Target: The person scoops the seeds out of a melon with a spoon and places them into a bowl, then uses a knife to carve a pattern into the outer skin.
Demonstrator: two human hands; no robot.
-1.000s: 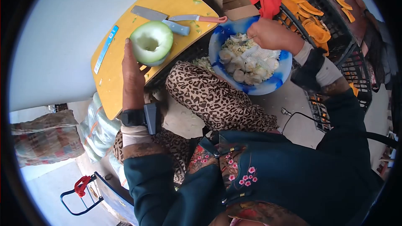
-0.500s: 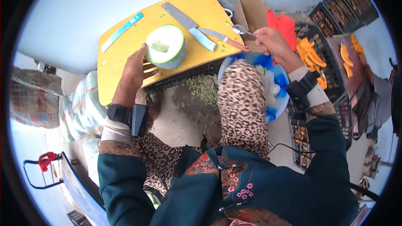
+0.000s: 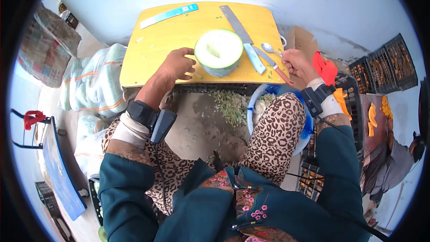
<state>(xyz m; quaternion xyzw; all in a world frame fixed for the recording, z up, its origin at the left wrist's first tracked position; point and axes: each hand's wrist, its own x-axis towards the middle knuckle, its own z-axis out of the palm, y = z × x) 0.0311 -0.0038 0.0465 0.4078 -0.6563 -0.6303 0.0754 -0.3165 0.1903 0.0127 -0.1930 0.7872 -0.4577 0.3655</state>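
A halved green melon (image 3: 219, 51) stands cut face up on a yellow board (image 3: 170, 40). My left hand (image 3: 178, 65) rests on the board just left of the melon, fingers curled against its side. My right hand (image 3: 297, 64) holds a metal spoon (image 3: 270, 48) above the board's right edge. A cleaver with a blue handle (image 3: 244, 39) and a smaller knife with a pink handle (image 3: 274, 65) lie on the board right of the melon.
A blue bowl (image 3: 305, 127) with pale scraps sits below the board, partly hidden by my knee. Green peelings (image 3: 229, 105) litter the floor. Black crates (image 3: 383, 65) with orange slices stand at right, striped sacks (image 3: 96, 85) at left. A long blue strip (image 3: 169, 15) lies on the board.
The view has swung left, so the board now sits centred. My right hand has carried the spoon from the bowl up to the board's right edge. My left hand stays by the melon.
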